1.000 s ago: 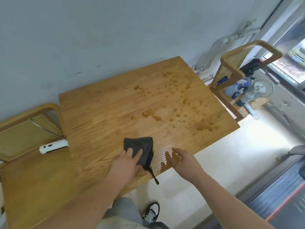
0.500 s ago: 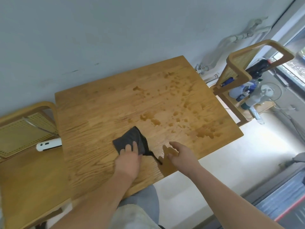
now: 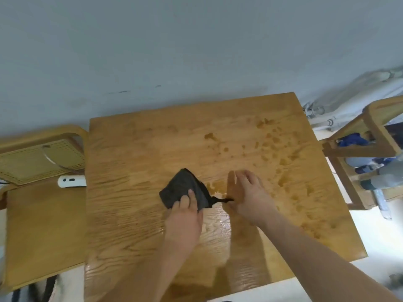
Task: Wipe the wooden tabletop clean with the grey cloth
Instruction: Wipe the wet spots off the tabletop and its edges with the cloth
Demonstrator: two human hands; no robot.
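While the left hand [image 3: 185, 212] presses the grey cloth [image 3: 182, 186] down, most of the spill is still unwiped.
Its fingers lie flat on the cloth, not curled round it, near the middle of the tabletop [image 3: 130, 214]. The right hand [image 3: 246, 192] rests loose and open just beside the cloth's dark tag. The brown spots [image 3: 283, 164] on the right could smear if the cloth drags them. Compared with a second ago, the cloth and both hands are farther in from the near edge.

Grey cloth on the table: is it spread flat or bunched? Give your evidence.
Bunched. The grey cloth forms a crumpled wedge partly under the left hand, one twisted corner trailing sideways.
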